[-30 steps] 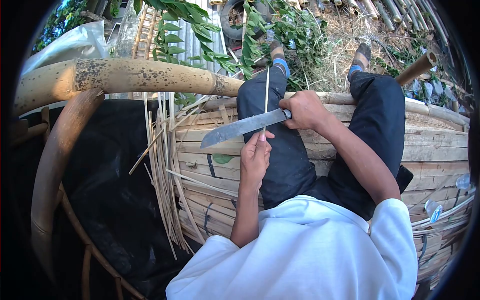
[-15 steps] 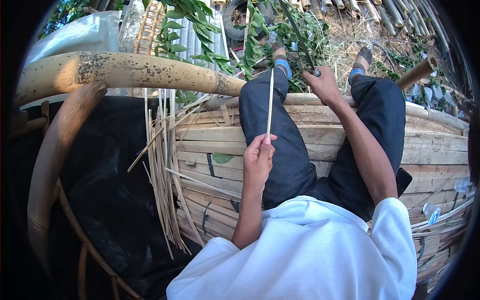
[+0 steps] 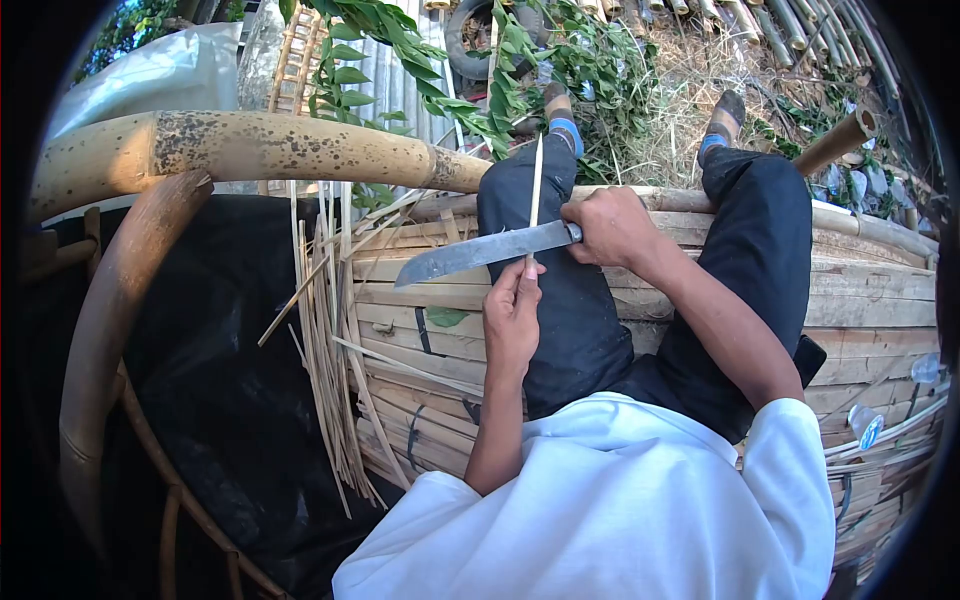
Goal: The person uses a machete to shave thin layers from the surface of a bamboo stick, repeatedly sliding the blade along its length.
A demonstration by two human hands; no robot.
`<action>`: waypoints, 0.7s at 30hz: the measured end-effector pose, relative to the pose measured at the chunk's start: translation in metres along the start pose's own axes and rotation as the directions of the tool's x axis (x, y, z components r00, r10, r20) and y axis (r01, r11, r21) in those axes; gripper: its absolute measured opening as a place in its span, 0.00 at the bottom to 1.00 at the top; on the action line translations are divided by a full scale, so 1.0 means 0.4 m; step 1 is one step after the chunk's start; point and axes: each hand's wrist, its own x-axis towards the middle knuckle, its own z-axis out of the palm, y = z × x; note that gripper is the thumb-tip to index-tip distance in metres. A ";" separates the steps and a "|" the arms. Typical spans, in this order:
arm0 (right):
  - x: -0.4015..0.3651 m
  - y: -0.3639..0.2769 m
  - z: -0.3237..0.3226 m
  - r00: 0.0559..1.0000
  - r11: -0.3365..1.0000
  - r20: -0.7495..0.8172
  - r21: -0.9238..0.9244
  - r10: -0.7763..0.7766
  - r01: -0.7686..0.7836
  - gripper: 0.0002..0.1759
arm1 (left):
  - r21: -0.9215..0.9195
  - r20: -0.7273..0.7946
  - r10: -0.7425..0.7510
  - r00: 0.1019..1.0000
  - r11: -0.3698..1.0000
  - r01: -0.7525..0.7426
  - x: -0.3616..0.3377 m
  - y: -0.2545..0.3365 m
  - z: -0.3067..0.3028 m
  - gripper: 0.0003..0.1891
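My left hand (image 3: 513, 318) pinches the near end of a thin, pale bamboo strip (image 3: 537, 183) between thumb and fingers. The strip points away from me above my left leg, its far tip tapered. My right hand (image 3: 612, 232) is closed round the handle of a large knife (image 3: 480, 254). Its broad grey blade lies crosswise to the left, overlapping the strip just beyond my left fingertips. Most of the handle is hidden in my fist.
I sit on a bamboo slat platform (image 3: 870, 298). Many loose thin strips (image 3: 330, 400) lie at its left, beside a black sheet (image 3: 220, 350). A thick bamboo pole (image 3: 300, 140) runs across the front left. Leafy branches (image 3: 400, 60), a tyre (image 3: 470, 40) and bamboo poles (image 3: 770, 35) lie beyond.
My right hand has come back toward me and left. The knife has swung from pointing away to lying across the strip. My left hand has barely moved.
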 end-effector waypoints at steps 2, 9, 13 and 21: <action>0.010 0.027 -0.008 0.998 0.998 0.009 -0.015 0.059 -0.059 0.12 | -0.012 0.036 0.003 0.999 1.000 -0.002 -0.003 0.000 -0.008 0.12; 0.037 0.107 -0.015 0.921 0.904 -0.107 0.264 0.375 -0.337 0.12 | -0.244 0.183 -0.195 0.964 0.940 0.236 -0.026 0.023 0.001 0.12; 0.011 0.078 -0.015 0.988 0.976 -0.141 0.217 0.065 -0.033 0.12 | -0.263 0.178 -0.157 0.971 0.944 0.201 -0.012 0.031 0.003 0.13; -0.002 0.017 0.008 0.992 0.991 -0.001 0.060 -0.122 0.122 0.13 | -0.285 0.238 -0.173 0.956 0.928 0.239 -0.015 0.045 -0.006 0.13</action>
